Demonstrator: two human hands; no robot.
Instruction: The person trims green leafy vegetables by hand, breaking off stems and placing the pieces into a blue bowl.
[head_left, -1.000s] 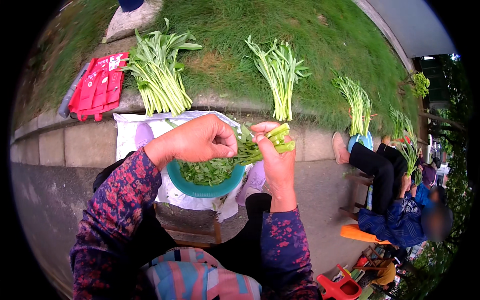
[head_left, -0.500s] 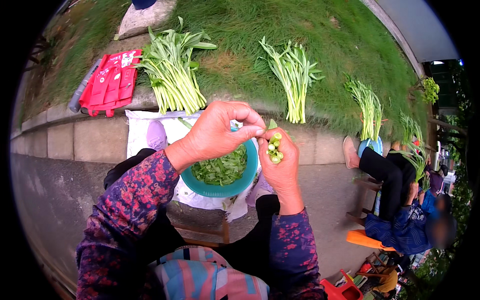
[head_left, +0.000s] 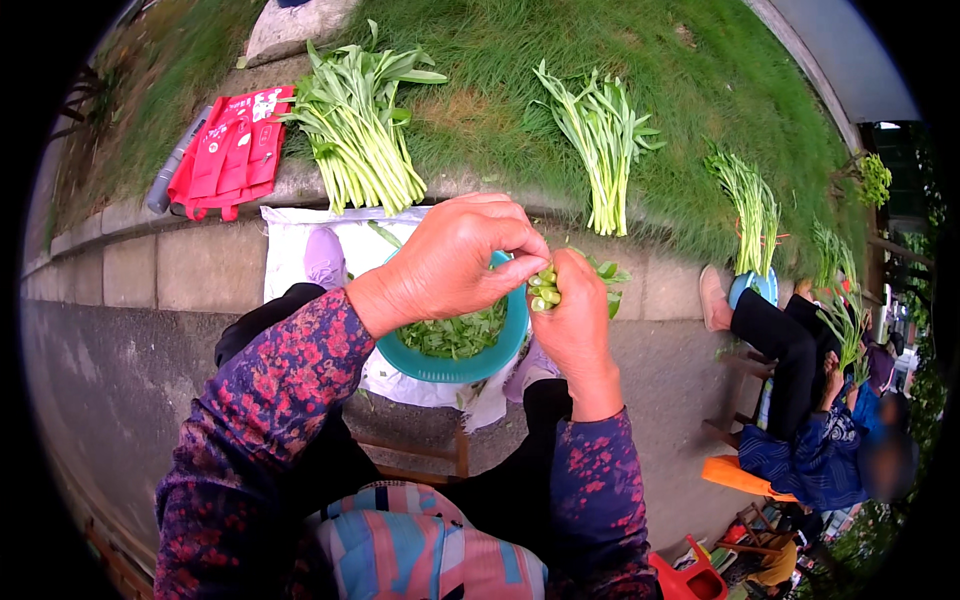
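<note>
In my right hand (head_left: 578, 325) is a small bunch of water spinach (head_left: 545, 290); its cut hollow stem ends point left and leaves stick out behind the fist. The thumb and fingers of my left hand (head_left: 450, 262) pinch at those stem ends, and the two hands nearly meet. Below them a teal basin (head_left: 440, 373) holds chopped green pieces (head_left: 458, 338), partly hidden by my left hand. The basin rests on a white sack (head_left: 290, 235) between my feet.
A large bunch of water spinach (head_left: 370, 155) and a smaller bunch (head_left: 605, 160) lie along the grass edge. Left of them is a red bag (head_left: 228, 150) with a grey cylinder (head_left: 175, 165). At right, a seated person (head_left: 800, 455) handles greens near a blue basin (head_left: 755, 288).
The stems have turned in my right hand, and their ends now point left toward my left fingers. My left hand has shifted slightly right. The surroundings sit a little further right in view.
</note>
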